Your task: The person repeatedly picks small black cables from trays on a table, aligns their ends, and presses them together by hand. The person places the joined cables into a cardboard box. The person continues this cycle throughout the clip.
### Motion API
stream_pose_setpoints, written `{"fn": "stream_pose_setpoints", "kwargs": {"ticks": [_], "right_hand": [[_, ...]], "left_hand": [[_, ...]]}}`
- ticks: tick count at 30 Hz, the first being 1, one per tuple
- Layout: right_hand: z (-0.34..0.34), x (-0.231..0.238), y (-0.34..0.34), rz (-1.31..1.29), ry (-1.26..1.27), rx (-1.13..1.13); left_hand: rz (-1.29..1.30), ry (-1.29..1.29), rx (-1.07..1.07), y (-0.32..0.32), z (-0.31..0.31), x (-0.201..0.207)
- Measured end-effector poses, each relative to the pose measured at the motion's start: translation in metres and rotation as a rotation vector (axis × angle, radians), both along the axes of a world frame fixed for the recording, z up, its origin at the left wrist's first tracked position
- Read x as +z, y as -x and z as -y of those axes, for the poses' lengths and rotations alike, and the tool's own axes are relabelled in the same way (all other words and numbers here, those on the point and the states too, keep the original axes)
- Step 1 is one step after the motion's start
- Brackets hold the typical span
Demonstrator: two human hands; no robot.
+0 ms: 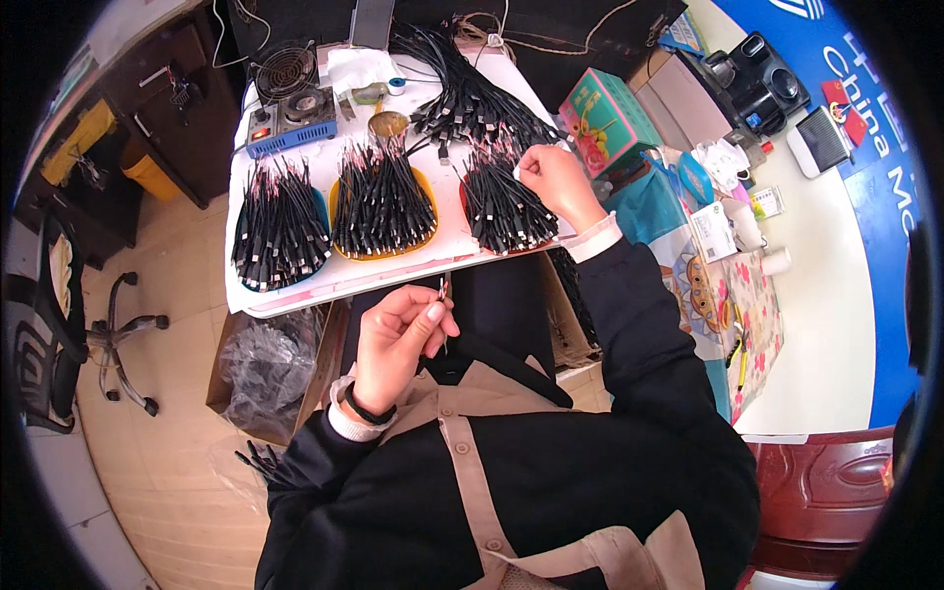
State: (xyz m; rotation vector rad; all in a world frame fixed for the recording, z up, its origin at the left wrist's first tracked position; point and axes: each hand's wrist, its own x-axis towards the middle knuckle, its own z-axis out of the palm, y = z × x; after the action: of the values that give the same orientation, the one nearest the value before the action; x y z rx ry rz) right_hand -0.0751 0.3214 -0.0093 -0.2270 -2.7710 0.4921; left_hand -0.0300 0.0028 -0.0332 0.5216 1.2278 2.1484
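The left hand [398, 334] is held close to the body, below the table [295, 285], its fingers pinched shut on a small metal tool [443, 288] that points up. The right hand [553, 180] reaches over the rightmost bundle of black cables [501, 206], fingers closed on something small and white; I cannot tell what. Two more bundles lie sorted on an orange tray [382, 202] and a blue tray [280, 226]. A big loose heap of cables [472, 93] behind them looks unsorted, so plenty seems left to do.
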Motion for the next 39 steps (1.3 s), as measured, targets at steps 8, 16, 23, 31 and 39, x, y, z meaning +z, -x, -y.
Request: {"fn": "stream_pose_setpoints", "kwargs": {"ticks": [8, 16, 23, 31, 39], "right_hand": [[-0.002, 0.0, 0.011, -0.08, -0.005, 0.038], [-0.004, 0.006, 0.007, 0.041, 0.002, 0.003], [-0.01, 0.005, 0.009, 0.078, -0.004, 0.074], [-0.008, -0.003, 0.009, -0.021, -0.05, 0.086], [-0.04, 0.021, -0.002, -0.119, 0.268, -0.113]], "left_hand": [[0.042, -0.033, -0.009, -0.004, 0.0, 0.002], [0.067, -0.044, -0.003, -0.003, 0.0, 0.002], [0.1, -0.056, -0.003, -0.003, -0.002, 0.003], [0.067, -0.036, 0.009, -0.006, 0.0, 0.004], [0.104, -0.042, 0.012, -0.005, -0.001, 0.002]]}}
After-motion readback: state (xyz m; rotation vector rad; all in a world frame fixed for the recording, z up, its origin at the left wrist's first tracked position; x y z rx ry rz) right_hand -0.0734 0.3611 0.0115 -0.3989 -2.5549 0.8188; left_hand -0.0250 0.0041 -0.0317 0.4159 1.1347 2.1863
